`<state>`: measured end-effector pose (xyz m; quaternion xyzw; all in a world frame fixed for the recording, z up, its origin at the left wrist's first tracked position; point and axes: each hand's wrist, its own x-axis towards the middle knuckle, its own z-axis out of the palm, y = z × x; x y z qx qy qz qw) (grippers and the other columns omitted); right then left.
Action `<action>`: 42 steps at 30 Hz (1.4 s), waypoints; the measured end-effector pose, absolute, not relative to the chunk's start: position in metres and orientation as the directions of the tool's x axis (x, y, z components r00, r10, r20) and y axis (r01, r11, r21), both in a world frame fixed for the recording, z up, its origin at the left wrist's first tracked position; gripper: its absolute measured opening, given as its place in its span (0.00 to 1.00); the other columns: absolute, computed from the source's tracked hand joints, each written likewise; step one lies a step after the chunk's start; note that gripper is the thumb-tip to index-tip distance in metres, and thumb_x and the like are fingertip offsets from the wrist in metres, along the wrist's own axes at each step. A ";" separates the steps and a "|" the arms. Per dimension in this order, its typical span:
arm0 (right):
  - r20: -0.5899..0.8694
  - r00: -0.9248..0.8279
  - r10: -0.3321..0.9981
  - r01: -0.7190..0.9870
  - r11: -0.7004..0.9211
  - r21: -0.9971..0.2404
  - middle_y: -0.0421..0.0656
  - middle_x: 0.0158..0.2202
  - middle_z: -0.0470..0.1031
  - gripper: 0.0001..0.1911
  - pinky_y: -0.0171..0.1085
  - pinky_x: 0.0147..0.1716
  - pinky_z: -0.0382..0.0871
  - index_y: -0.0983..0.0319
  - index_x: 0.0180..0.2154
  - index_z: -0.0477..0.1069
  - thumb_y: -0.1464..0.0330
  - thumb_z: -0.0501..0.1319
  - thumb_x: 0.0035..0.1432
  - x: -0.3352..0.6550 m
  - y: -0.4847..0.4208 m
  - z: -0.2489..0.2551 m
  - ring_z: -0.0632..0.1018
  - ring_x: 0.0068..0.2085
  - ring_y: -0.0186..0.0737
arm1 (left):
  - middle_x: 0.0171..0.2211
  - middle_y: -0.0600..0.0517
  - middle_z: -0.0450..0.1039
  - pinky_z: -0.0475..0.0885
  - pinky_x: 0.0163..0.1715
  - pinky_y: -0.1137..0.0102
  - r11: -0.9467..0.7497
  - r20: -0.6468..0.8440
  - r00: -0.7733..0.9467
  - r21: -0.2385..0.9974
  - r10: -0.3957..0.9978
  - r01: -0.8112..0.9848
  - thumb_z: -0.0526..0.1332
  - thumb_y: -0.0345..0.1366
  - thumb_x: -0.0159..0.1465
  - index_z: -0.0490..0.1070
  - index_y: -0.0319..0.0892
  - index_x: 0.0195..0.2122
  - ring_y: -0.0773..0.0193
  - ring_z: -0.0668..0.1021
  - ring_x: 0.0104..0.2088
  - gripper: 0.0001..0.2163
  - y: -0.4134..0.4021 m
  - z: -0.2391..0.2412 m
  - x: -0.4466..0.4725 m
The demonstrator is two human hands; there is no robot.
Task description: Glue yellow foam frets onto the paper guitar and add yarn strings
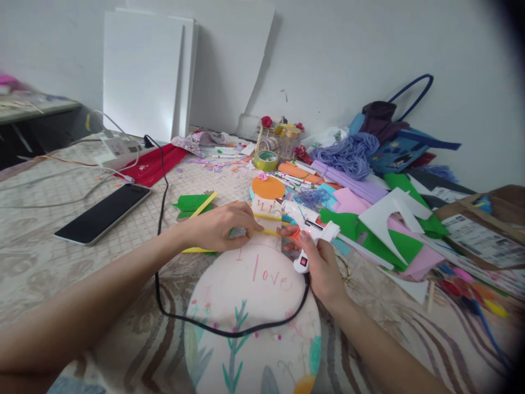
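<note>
My right hand (322, 260) is wrapped round the handle of a white hot glue gun (318, 227), whose nozzle points up and left. From its base a black cord (229, 332) loops across an oval white board (246, 290) with "I love" and plants drawn on it. Beyond the board's top edge, my left hand (229, 225) pinches one end of a narrow yellow strip (268, 233). The strip's other end reaches the fingers of my right hand; whether they grip it I cannot tell. Behind lies an orange disc (268, 187) with a pink bow.
A tablet (104, 213) and a power strip (118, 149) with cables lie left. Green paper (191, 203) sits beside my left hand. Paper offcuts (394, 224), blue yarn (348, 156), tape (266, 158) and a cardboard box (488, 230) crowd the right and back. White panels (143, 71) lean on the wall.
</note>
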<state>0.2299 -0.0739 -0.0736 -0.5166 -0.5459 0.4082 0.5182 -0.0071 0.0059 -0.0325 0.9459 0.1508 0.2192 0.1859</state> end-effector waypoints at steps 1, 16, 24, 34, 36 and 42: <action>0.146 0.073 0.987 0.140 0.135 -0.981 0.46 0.44 0.79 0.19 0.41 0.38 0.71 0.59 0.42 0.76 0.53 0.55 0.64 0.230 -0.074 -0.074 0.78 0.35 0.42 | 0.36 0.48 0.77 0.69 0.46 0.66 -0.885 0.358 0.858 0.418 0.369 0.206 0.58 0.23 0.57 0.75 0.40 0.40 0.59 0.74 0.43 0.12 0.006 -0.032 -0.007; 0.129 0.092 0.987 0.105 0.119 -0.987 0.46 0.43 0.79 0.20 0.41 0.37 0.71 0.58 0.41 0.78 0.52 0.56 0.62 0.230 -0.075 -0.075 0.78 0.36 0.43 | 0.37 0.48 0.77 0.69 0.48 0.65 -0.873 0.335 0.861 0.435 0.384 0.220 0.58 0.23 0.57 0.75 0.40 0.39 0.58 0.74 0.45 0.12 0.005 -0.032 -0.008; 0.188 0.153 0.970 -0.192 0.216 -0.957 0.45 0.38 0.78 0.17 0.43 0.41 0.69 0.58 0.38 0.77 0.54 0.57 0.61 0.223 -0.080 -0.070 0.76 0.40 0.45 | 0.48 0.45 0.76 0.68 0.51 0.65 -0.810 0.297 0.845 0.535 0.444 0.238 0.59 0.27 0.60 0.74 0.40 0.37 0.60 0.75 0.48 0.07 0.006 -0.024 -0.014; 0.135 0.060 0.989 -0.402 0.148 -0.904 0.38 0.21 0.65 0.24 0.31 0.21 0.58 0.61 0.37 0.74 0.47 0.56 0.59 0.220 -0.091 -0.051 0.64 0.23 0.32 | 0.32 0.51 0.79 0.68 0.33 0.74 -0.622 0.265 0.598 0.573 0.757 0.534 0.58 0.39 0.62 0.77 0.39 0.36 0.67 0.77 0.31 0.11 0.018 -0.003 -0.042; 0.095 0.024 0.995 -0.420 0.096 -0.903 0.38 0.21 0.64 0.24 0.30 0.20 0.56 0.61 0.37 0.74 0.47 0.56 0.59 0.219 -0.094 -0.049 0.62 0.22 0.32 | 0.28 0.51 0.78 0.67 0.30 0.75 -0.567 0.216 0.565 0.590 0.796 0.574 0.59 0.41 0.61 0.77 0.38 0.34 0.67 0.76 0.28 0.12 0.018 -0.006 -0.051; 0.046 0.004 0.999 -0.427 0.043 -0.903 0.38 0.20 0.62 0.23 0.31 0.19 0.55 0.60 0.36 0.74 0.48 0.56 0.58 0.215 -0.098 -0.045 0.61 0.21 0.33 | 0.23 0.53 0.76 0.63 0.25 0.76 -0.436 0.102 0.467 0.571 0.879 0.696 0.59 0.43 0.58 0.77 0.39 0.31 0.69 0.72 0.24 0.12 0.025 -0.023 -0.092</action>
